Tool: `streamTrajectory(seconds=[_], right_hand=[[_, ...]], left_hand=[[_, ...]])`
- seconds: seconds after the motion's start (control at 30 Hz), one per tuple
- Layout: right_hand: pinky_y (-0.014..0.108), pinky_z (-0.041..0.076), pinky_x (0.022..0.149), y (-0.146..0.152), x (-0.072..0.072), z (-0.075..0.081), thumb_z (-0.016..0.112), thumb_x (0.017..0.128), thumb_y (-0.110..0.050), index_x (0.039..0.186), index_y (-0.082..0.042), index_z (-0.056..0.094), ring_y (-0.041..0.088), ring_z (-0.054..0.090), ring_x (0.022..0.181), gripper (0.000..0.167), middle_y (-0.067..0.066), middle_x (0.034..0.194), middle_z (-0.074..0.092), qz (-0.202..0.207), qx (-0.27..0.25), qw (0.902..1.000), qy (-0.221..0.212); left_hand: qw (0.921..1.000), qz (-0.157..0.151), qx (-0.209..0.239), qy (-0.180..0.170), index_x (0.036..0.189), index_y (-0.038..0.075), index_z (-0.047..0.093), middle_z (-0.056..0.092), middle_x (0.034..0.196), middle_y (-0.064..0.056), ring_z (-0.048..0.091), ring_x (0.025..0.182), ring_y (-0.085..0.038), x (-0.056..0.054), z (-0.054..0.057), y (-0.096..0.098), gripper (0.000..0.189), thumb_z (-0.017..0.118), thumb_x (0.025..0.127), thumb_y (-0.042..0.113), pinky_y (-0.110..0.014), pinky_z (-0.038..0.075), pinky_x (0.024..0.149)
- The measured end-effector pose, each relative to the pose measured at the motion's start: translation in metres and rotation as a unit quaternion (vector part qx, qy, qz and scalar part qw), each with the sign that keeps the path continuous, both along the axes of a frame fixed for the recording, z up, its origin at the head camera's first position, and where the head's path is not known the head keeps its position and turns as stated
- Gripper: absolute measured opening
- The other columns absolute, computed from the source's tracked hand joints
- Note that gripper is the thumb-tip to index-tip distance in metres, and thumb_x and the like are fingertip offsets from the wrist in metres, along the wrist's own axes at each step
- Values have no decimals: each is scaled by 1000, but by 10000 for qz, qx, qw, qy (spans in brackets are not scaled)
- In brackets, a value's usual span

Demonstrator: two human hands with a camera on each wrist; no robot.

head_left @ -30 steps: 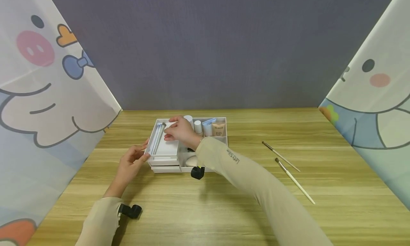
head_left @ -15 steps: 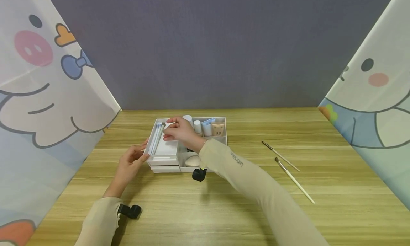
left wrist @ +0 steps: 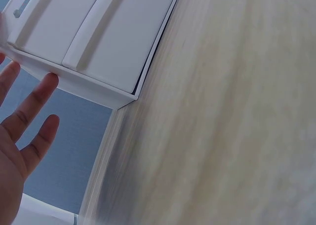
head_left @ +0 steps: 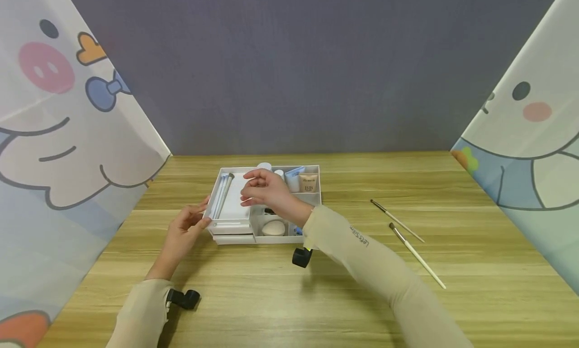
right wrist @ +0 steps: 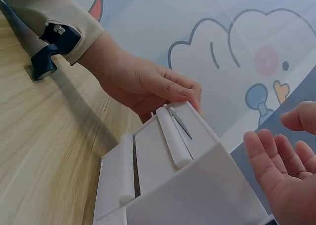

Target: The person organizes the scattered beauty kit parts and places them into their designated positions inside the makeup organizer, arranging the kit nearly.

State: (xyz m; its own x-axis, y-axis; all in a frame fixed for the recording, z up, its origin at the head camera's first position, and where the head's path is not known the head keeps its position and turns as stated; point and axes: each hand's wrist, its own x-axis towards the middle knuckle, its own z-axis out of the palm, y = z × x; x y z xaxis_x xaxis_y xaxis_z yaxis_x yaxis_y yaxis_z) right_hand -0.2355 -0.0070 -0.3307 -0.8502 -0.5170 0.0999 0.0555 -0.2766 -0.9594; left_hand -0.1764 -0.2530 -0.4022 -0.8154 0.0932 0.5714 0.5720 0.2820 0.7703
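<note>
A white makeup organizer (head_left: 232,228) with drawers at its front left stands on the wooden table. My left hand (head_left: 182,235) holds its front left corner, thumb at the front and fingers against the side; in the left wrist view the visible fingers are spread. Makeup brushes (head_left: 223,194) lie in the organizer's left top tray. My right hand (head_left: 273,193) hovers over the organizer's middle, fingers loosely bent and holding nothing. A makeup sponge (head_left: 273,228), a BB cream tube (head_left: 308,183) and a blue-white tube (head_left: 293,179) sit in the compartments. The right hand partly hides white-capped bottles.
Two more makeup brushes, a thin one (head_left: 398,221) and a thicker one (head_left: 417,256), lie on the table (head_left: 253,297) to the right. A grey wall (head_left: 312,71) stands behind, with cartoon-printed panels at both sides.
My right hand has moved right, away from the brushes in the left tray, uncovering more of the tray and the sponge. My left hand stays at the organizer's corner.
</note>
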Motion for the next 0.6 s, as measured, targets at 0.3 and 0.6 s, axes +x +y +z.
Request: streamTrajectory(seconds=[0.3,0.6], right_hand=[[50,56,85,26,8,-1,56,94,13,129,13,45,19,66,79,37,6,90,60,60,166,9997,149],[47,57,82,53,11,-8,55,94,12,133,17,40,19,65,79,41,6,91,60,107,314,9991,263]], left_hand=[[10000,6,-23,-28,111,-17,56,56,134,14,64,88,2,-1,-2,-2,26,57,86,-26,-11,50,76],[10000,-32,-49,-69,112,-15,57,56,136,13,65,93,0,-2,-5,-4,24,58,89,-21,-12,50,77]])
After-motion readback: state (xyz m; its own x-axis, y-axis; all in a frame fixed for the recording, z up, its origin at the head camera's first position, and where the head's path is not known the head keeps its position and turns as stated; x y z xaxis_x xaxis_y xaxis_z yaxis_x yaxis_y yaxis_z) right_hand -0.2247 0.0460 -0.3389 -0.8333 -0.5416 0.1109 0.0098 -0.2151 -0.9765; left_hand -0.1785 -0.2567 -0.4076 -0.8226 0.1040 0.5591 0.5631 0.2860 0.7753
